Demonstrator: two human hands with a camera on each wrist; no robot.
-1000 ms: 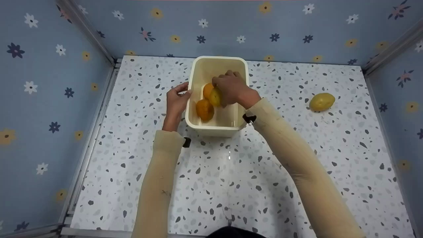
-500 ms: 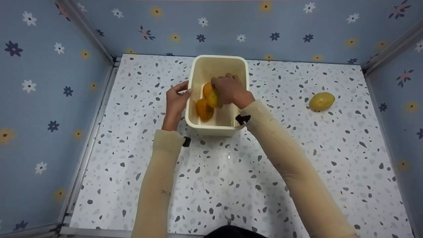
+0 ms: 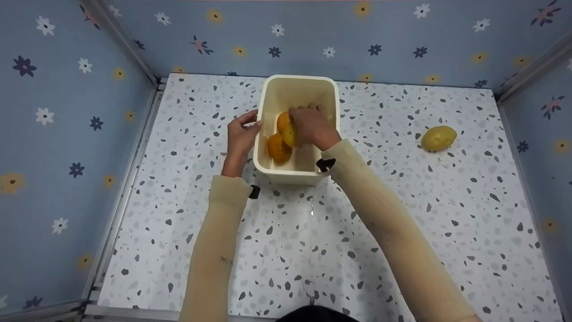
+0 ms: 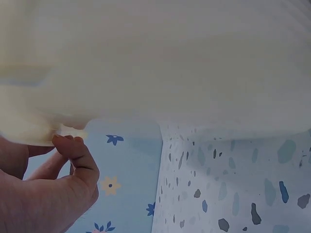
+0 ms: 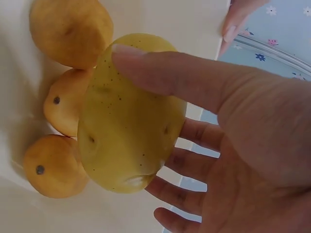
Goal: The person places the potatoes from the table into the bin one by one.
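A cream plastic bin point(image 3: 295, 178) stands toward the back of the table, several orange fruits inside it. In the head view I see two oranges, one nearer orange point(image 3: 279, 150) and one farther orange point(image 3: 283, 120); the right wrist view shows a third orange point(image 5: 53, 167). My right hand point(image 3: 313, 124) reaches into the bin and grips a yellow potato point(image 5: 131, 116) between thumb and fingers, close beside the oranges. At the bin's left rim, my left hand point(image 3: 241, 136) pinches the edge with thumb and fingers. Another yellow potato-like item point(image 3: 439, 138) lies on the table's right side.
The speckled table point(image 3: 286, 250) is enclosed by flower-printed panels, with a back wall point(image 3: 313, 27) just behind the bin. A metal rail point(image 3: 129, 188) runs along the left edge. Both wrists wear small black devices.
My right hand has sunk slightly lower and nearer into the bin with the potato. The left hand stays at the rim, and the potato-like item on the right has not moved.
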